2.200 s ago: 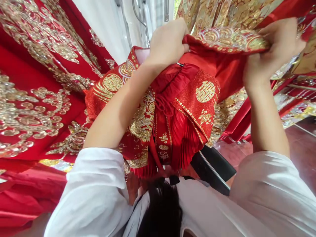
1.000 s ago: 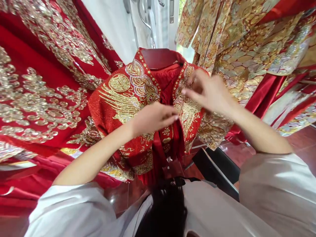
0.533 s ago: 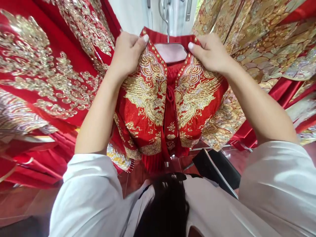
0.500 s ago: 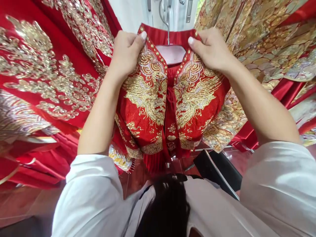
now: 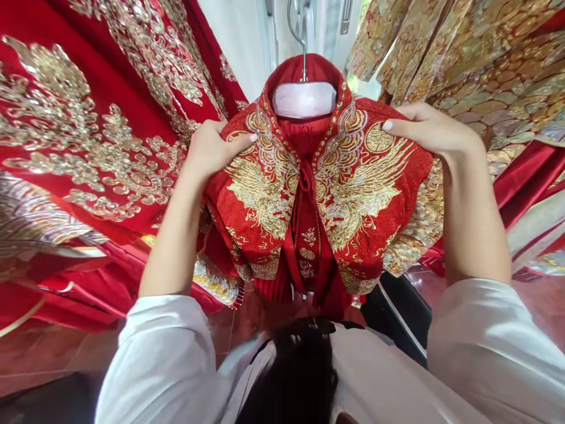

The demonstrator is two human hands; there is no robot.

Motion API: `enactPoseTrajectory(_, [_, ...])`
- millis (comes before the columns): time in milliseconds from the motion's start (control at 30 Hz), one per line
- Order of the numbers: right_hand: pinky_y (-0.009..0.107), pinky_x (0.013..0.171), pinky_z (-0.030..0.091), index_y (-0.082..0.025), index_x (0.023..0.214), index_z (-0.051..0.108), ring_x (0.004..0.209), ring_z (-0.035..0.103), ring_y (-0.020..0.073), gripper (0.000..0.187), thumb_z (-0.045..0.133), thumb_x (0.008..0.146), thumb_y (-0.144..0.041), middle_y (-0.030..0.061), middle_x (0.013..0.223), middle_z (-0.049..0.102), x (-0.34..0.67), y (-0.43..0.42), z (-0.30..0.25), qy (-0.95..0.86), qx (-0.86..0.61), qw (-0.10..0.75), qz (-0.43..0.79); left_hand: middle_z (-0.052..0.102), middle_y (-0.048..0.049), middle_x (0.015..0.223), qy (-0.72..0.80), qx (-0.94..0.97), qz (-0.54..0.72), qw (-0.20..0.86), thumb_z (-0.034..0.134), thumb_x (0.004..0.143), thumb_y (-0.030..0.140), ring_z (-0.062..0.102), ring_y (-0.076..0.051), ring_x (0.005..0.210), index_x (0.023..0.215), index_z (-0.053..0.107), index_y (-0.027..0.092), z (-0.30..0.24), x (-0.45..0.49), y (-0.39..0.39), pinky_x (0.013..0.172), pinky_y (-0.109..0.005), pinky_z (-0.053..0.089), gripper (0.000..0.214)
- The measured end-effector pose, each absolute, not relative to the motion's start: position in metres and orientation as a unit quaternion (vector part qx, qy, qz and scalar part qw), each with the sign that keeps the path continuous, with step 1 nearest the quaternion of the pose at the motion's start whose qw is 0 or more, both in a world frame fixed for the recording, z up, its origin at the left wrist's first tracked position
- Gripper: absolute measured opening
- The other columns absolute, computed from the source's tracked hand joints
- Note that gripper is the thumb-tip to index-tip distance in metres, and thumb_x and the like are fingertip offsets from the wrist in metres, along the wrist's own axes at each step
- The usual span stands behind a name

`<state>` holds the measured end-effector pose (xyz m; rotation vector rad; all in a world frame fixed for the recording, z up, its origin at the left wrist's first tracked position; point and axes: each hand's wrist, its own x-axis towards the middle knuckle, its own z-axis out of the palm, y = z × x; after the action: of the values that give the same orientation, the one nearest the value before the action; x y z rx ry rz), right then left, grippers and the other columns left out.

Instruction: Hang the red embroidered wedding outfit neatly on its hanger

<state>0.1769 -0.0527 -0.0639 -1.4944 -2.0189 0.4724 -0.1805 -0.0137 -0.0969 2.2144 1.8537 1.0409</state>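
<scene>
The left hand (image 5: 212, 150) and right hand (image 5: 435, 131) have moved outward from the collar (image 5: 325, 70), pinching the jacket (image 5: 346, 191), which uneven tugging could slip off the hanger (image 5: 304, 100).

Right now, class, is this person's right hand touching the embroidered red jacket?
Touching. The head view shows the right hand at the shoulder of the embroidered red jacket, its thumb resting on the cloth.
</scene>
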Motion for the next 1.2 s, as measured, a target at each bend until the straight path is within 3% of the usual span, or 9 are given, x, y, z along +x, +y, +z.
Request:
enactPoseTrajectory(167, [0.053, 0.095, 0.037, -0.003, 0.111, 0.056, 0.115, 0.052, 0.0310, 0.048, 0.061, 0.083, -0.042, 0.0204, 0.114, 0.057, 0.128, -0.083, -0.089, -0.632, -0.678, 0.329, -0.180, 0.058, -0.0160, 0.118, 0.629, 0.635, 0.429, -0.130, 0.054, 0.083, 0.057, 0.050, -0.030, 0.118, 0.121, 0.053, 0.009, -0.122, -0.144, -0.045, 0.108, -0.048, 0.032, 0.061])
enactPoseTrajectory(267, [0.054, 0.108, 0.024, -0.012, 0.132, 0.044, 0.133, 0.033, 0.0303, 0.047, 0.048, 0.092, -0.036, 0.0182, 0.138, 0.038, 0.100, -0.100, -0.136, -0.608, -0.633, 0.405, -0.257, 0.027, -0.0190, 0.148, 0.584, 0.645, 0.462, -0.174, 0.049, 0.085, 0.056, 0.019, -0.030, 0.141, 0.142, 0.027, 0.004, -0.161, -0.126, -0.066, 0.118, -0.049, 0.012, 0.080])
enactPoseTrajectory(367, [0.061, 0.108, 0.017, -0.019, 0.135, 0.039, 0.139, 0.016, 0.0337, 0.056, 0.048, 0.086, -0.045, 0.0139, 0.144, 0.026, 0.069, -0.115, -0.210, -0.582, -0.608, 0.458, -0.287, 0.018, -0.0235, 0.150, 0.591, 0.656, 0.448, -0.141, 0.065, 0.071, 0.060, 0.006, -0.039, 0.142, 0.143, 0.028, 0.005, -0.226, -0.106, -0.085, 0.115, -0.059, 0.004, 0.098])
enactPoseTrajectory(533, [0.062, 0.098, 0.028, -0.013, 0.127, 0.045, 0.131, 0.027, 0.0376, 0.051, 0.054, 0.080, -0.031, 0.0229, 0.137, 0.031, 0.049, -0.122, -0.318, -0.591, -0.645, 0.429, -0.225, 0.034, -0.0281, 0.140, 0.636, 0.658, 0.397, -0.072, 0.064, 0.075, 0.037, 0.025, -0.043, 0.135, 0.128, 0.050, 0.008, -0.321, -0.095, -0.093, 0.108, -0.065, 0.017, 0.062])
enactPoseTrajectory(667, [0.046, 0.096, 0.040, -0.012, 0.120, 0.049, 0.112, 0.050, 0.0251, 0.039, 0.040, 0.082, -0.019, 0.0185, 0.118, 0.052, 0.078, -0.115, -0.336, -0.598, -0.631, 0.467, -0.160, 0.049, -0.0243, 0.128, 0.600, 0.668, 0.435, -0.066, 0.051, 0.083, 0.028, 0.046, -0.032, 0.122, 0.123, 0.052, 0.007, -0.336, -0.116, -0.100, 0.104, -0.048, 0.035, 0.044])
enactPoseTrajectory(767, [0.038, 0.082, 0.048, -0.012, 0.109, 0.052, 0.086, 0.059, 0.0219, 0.034, 0.034, 0.081, -0.016, 0.0144, 0.095, 0.061, 0.089, -0.122, -0.323, -0.625, -0.622, 0.468, -0.059, 0.063, -0.0160, 0.088, 0.587, 0.687, 0.428, -0.003, 0.035, 0.092, 0.025, 0.063, -0.023, 0.082, 0.105, 0.058, 0.010, -0.335, -0.126, -0.118, 0.075, -0.034, 0.049, 0.031])
enactPoseTrajectory(867, [0.033, 0.062, 0.048, -0.015, 0.102, 0.051, 0.064, 0.058, 0.0213, 0.030, 0.033, 0.079, -0.016, 0.0087, 0.074, 0.061, 0.074, -0.149, -0.294, -0.650, -0.607, 0.454, 0.054, 0.052, -0.0055, 0.056, 0.569, 0.714, 0.406, 0.044, 0.033, 0.093, 0.027, 0.053, -0.017, 0.049, 0.077, 0.057, 0.016, -0.335, -0.120, -0.151, 0.050, -0.027, 0.041, 0.031])
enactPoseTrajectory(967, [0.026, 0.059, 0.048, -0.020, 0.103, 0.050, 0.062, 0.058, 0.0161, 0.026, 0.033, 0.083, -0.017, 0.0031, 0.074, 0.060, 0.048, -0.180, -0.260, -0.724, -0.483, 0.473, 0.137, 0.047, -0.0038, 0.051, 0.529, 0.751, 0.388, 0.078, 0.042, 0.089, 0.035, 0.051, -0.016, 0.046, 0.062, 0.051, 0.020, -0.334, -0.104, -0.189, 0.047, -0.026, 0.040, 0.032])
enactPoseTrajectory(1200, [0.033, 0.080, 0.052, -0.015, 0.109, 0.048, 0.084, 0.062, 0.0187, 0.034, 0.031, 0.080, -0.014, 0.0071, 0.090, 0.063, 0.031, -0.132, -0.267, -0.682, -0.515, 0.471, 0.216, 0.055, -0.0077, 0.058, 0.595, 0.723, 0.333, 0.112, 0.039, 0.088, 0.024, 0.051, -0.017, 0.046, 0.077, 0.055, 0.015, -0.332, -0.073, -0.168, 0.042, -0.025, 0.031, 0.022])
